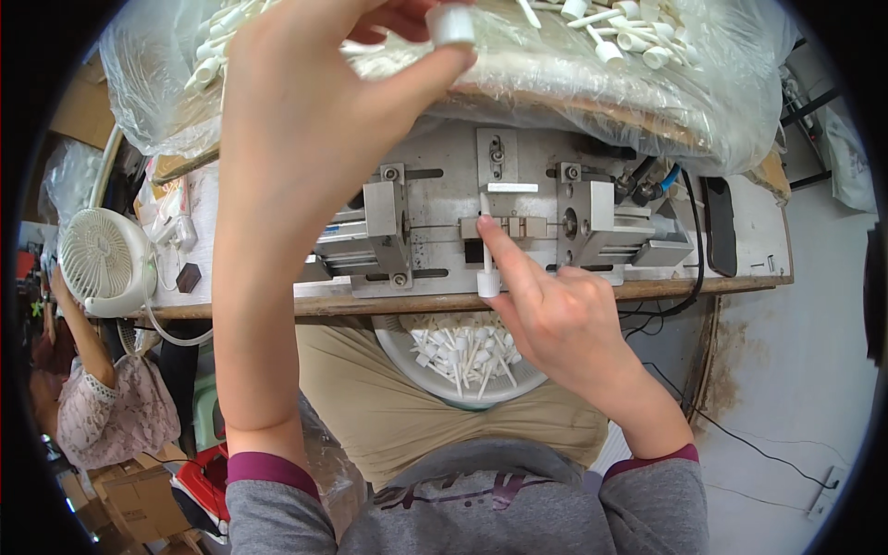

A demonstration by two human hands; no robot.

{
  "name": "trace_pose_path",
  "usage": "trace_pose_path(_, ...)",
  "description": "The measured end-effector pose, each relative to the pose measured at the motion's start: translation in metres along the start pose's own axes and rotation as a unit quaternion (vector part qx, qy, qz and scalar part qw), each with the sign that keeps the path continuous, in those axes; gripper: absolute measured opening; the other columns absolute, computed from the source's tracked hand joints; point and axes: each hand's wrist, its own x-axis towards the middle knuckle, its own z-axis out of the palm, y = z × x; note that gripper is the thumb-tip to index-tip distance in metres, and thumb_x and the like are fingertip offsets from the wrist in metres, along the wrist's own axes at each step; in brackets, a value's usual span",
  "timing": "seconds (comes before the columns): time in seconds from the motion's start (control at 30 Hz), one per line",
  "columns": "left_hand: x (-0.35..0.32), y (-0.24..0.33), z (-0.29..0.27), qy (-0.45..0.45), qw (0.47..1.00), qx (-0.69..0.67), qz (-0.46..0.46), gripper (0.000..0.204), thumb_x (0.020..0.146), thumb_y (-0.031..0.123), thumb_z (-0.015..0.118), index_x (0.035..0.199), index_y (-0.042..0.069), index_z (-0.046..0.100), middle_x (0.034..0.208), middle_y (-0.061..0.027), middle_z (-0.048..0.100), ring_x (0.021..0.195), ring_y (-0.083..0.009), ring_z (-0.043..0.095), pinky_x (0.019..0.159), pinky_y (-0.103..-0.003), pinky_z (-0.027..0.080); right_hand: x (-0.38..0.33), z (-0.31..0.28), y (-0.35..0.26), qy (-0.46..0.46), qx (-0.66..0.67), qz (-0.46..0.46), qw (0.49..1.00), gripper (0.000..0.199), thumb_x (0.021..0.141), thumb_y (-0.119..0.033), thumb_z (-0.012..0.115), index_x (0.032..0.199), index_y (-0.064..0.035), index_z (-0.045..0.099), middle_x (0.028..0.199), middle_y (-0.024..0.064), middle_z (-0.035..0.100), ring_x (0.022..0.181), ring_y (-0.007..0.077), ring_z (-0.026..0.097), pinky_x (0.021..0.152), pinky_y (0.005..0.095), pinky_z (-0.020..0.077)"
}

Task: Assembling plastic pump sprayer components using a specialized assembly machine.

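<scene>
Up over the plastic-covered pile, my left hand (347, 88) pinches a white cap (451, 25) between thumb and fingers; any stem on it is hidden. My right hand (566, 314) is at the middle of a metal clamping fixture (435, 199). Its index finger lies on the thin stem of another white stemmed cap (487, 282), with the thumb against the cap end and the other fingers curled in. That stem points away from me across the small brass-coloured holder block (527, 227), and the cap sits at the fixture's near edge.
Loose white stemmed caps (638, 37) lie on clear plastic sheeting (731, 102) behind the fixture. A bowl (393, 356) of similar pieces sits at my lap. Cylinders flank the fixture. A white fan (106, 262) stands left, a dark phone (720, 227) right. Another person (116, 407) sits far left.
</scene>
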Motion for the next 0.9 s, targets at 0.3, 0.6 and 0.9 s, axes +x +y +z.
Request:
trace_pose_path(0.3, -0.065, 0.022, -0.026, -0.036, 0.999, -0.016, 0.026, 0.042, 0.068, -0.005, 0.084, 0.108, 0.003, 0.078, 0.114, -0.0118, 0.068, 0.09, -0.0157, 0.067, 0.071, -0.027, 0.056, 0.015, -0.024, 0.009, 0.025, 0.033, -0.043, 0.998, 0.04, 0.085, -0.017, 0.07, 0.121, 0.0008, 0.064, 0.111, 0.0172, 0.074, 0.05, 0.0182, 0.064, 0.05, 0.0285, 0.0507)
trace_pose_path(0.6, -0.133, 0.033, 0.017, -0.14, 0.988, 0.063, 0.031, 0.034, 0.072, 0.006, 0.08, 0.105, -0.001, 0.073, 0.128, -0.0158, 0.068, 0.079, -0.0208, 0.067, 0.069, -0.031, 0.054, 0.175, -0.064, 0.096, 0.233, -0.047, 0.075, 0.968, 0.022, 0.08, -0.01, 0.068, 0.097, 0.0038, 0.066, 0.094, 0.0246, 0.07, 0.091, 0.0414, 0.068, 0.082, 0.0467, 0.0551)
trace_pose_path(0.9, -0.131, 0.027, 0.036, -0.2, 0.968, 0.15, 0.033, 0.026, 0.077, 0.012, 0.08, 0.101, 0.005, 0.075, 0.126, -0.0129, 0.071, 0.063, -0.0196, 0.067, 0.059, -0.029, 0.051, 0.164, -0.06, 0.121, 0.176, -0.031, 0.084, 0.98, 0.029, 0.085, -0.01, 0.073, 0.113, -0.0028, 0.071, 0.077, 0.0089, 0.071, 0.072, 0.0175, 0.07, 0.069, 0.0304, 0.0541)
